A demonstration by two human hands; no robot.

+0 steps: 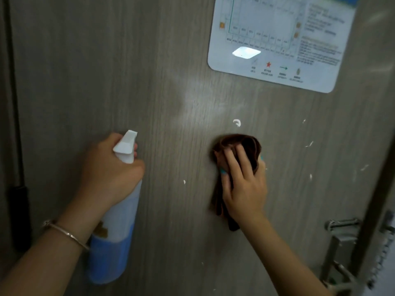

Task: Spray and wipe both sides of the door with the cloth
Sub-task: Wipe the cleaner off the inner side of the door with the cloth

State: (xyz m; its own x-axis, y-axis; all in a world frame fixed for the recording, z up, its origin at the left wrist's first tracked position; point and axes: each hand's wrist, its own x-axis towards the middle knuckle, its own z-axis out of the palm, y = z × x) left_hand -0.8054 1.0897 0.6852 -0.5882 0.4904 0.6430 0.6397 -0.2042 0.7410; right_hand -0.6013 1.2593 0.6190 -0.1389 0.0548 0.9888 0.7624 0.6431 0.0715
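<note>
A grey wood-grain door (pixel 171 60) fills the view. My left hand (pixel 109 169) grips the neck of a white spray bottle (pixel 115 221) with a blue label, its nozzle pointing up toward the door. My right hand (pixel 243 184) presses a bunched brown cloth (pixel 241 144) against the door right of centre; its fingers look mostly straight over the cloth, with the thumb at the cloth's edge. A pale misty patch (pixel 192 99) shows on the door above the hands. Small white flecks (pixel 237 122) dot the surface around the cloth.
A laminated floor-plan sign (pixel 277 39) is stuck on the door at the upper right. A metal handle and lock (pixel 339 248) sit at the lower right by the door's edge. A dark strip, perhaps the hinge side (pixel 19 189), runs down the left.
</note>
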